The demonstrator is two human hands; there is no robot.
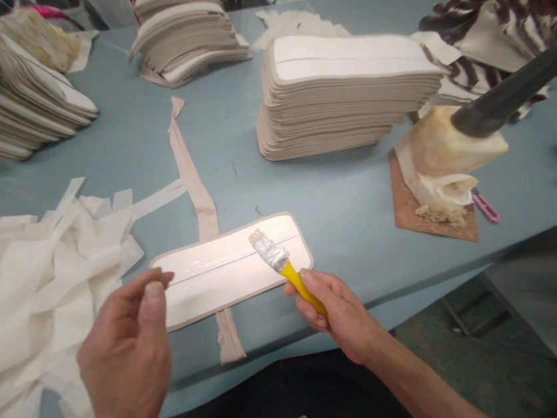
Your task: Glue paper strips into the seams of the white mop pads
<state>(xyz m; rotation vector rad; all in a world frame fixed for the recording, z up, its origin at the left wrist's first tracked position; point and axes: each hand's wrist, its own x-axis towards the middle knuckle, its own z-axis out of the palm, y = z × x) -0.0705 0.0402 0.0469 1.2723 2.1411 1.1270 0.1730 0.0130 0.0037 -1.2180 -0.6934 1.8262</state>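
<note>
A flat white pad with a beige edge (225,269) lies on the blue table (338,202) right in front of me. My right hand (333,313) is closed around the yellow handle of a small brush (279,262), whose glue-caked bristles rest on the pad's right half. My left hand (127,357) hovers at the pad's left end, thumb and fingers pinched together near its edge; I cannot make out whether they hold anything. A long beige strip (195,185) runs under the pad.
A tall stack of like pads (346,94) stands behind, more stacks at the far left (10,105) and back (188,38). White paper strips (32,297) pile at left. A glue-crusted pot on a board (438,171) with a dark handle (516,88) sits at right.
</note>
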